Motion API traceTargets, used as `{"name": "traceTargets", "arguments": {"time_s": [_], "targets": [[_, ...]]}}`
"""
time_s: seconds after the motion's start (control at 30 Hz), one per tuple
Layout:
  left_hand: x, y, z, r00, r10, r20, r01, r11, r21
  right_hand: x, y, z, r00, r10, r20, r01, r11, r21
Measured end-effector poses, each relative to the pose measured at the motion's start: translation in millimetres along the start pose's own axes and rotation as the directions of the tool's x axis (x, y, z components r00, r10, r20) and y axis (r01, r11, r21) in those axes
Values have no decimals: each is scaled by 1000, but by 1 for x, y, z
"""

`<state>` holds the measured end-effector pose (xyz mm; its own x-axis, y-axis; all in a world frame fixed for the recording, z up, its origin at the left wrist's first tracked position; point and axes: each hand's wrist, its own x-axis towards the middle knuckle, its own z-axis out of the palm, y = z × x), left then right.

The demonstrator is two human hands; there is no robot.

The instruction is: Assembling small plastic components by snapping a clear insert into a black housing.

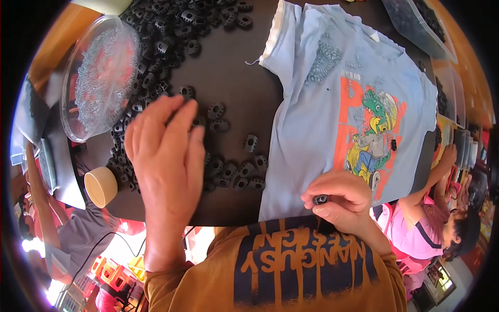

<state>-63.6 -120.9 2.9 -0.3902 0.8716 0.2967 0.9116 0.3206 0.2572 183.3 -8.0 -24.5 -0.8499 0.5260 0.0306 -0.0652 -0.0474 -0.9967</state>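
Observation:
My left hand point(169, 151) reaches over a spread of small black ribbed plastic parts point(161, 47), fingers stretched and slightly parted, nothing visible in its grasp. One loose black part point(186, 92) lies by its fingertips; whether they touch cannot be told. Between the thumb and fingers of my right hand point(345, 200) is a small black plastic part point(320, 199), its hollow end showing. That hand is above the lower edge of a light blue T-shirt point(301, 130) laid flat. Small metal springs point(323, 60) are heaped on the shirt's upper part, and one black piece point(393, 144) rests on its print.
A clear round tub point(66, 104) of springs leans at the left, with a cream cup point(101, 187) nearer me. Clear plastic bins point(416, 34) line the far right of the dark table point(234, 83). A person in pink point(423, 223) sits at the right, another person in grey point(91, 234) at the left.

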Motion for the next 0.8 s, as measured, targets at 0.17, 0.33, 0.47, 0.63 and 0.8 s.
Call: {"name": "traceTargets", "arguments": {"time_s": [0.17,0.33,0.47,0.63,0.8], "targets": [[-7,-4,1,985,-6,170,9,1000,-17,2,-1,-1,1000,11,10,-12,1000,18],[-30,16,7,988,41,148,-20,990,-139,3,-1,-3,998,-33,50,36,997,-62],[-44,37,9,970,136,202,-79,961,-267,3,0,-3,997,-44,60,48,997,-64],[-40,27,5,983,93,161,-64,982,-177,3,-1,-3,997,-32,68,36,998,-55],[-41,22,8,973,-52,223,60,998,-26,1,0,-1,999,-31,44,33,998,-46]]}}
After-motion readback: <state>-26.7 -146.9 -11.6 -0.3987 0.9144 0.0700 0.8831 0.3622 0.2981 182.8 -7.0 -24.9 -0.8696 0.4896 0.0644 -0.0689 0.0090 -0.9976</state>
